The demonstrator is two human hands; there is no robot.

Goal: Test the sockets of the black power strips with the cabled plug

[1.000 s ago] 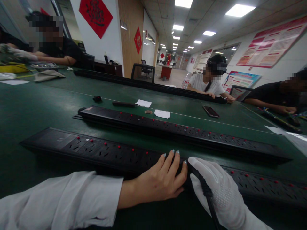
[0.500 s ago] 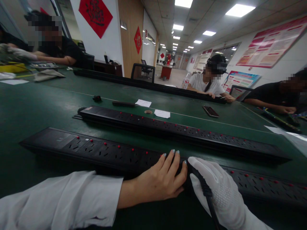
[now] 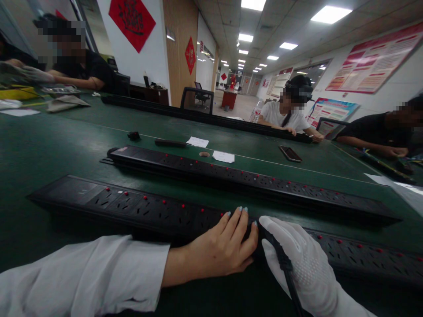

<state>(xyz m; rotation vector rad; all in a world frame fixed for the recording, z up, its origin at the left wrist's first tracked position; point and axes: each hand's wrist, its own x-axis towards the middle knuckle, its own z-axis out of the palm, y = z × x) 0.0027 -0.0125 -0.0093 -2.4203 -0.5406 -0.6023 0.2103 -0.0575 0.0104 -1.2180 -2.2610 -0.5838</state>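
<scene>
A long black power strip (image 3: 132, 207) with a row of sockets and small red lights lies across the green table in front of me. My left hand (image 3: 221, 246), bare, is curved over the middle of this strip, fingertips on its top face. Close beside it my right hand (image 3: 300, 255), in a white dotted glove, is closed around a black plug (image 3: 279, 253). A thick black cord (image 3: 292, 293) runs down from the plug. The plug's front end meets the strip between my hands, but the contact is hidden.
A second power strip (image 3: 238, 178) lies behind the first. Beyond it are paper slips (image 3: 223, 156), a phone (image 3: 291, 153), a dark bar (image 3: 170, 143) and a small black part (image 3: 134, 136). A long black profile (image 3: 185, 113) spans the far edge. Several people sit around the table.
My hands, the plug and the strip have stayed in place. At the far left, a co-worker's gloved hands have shifted slightly.
</scene>
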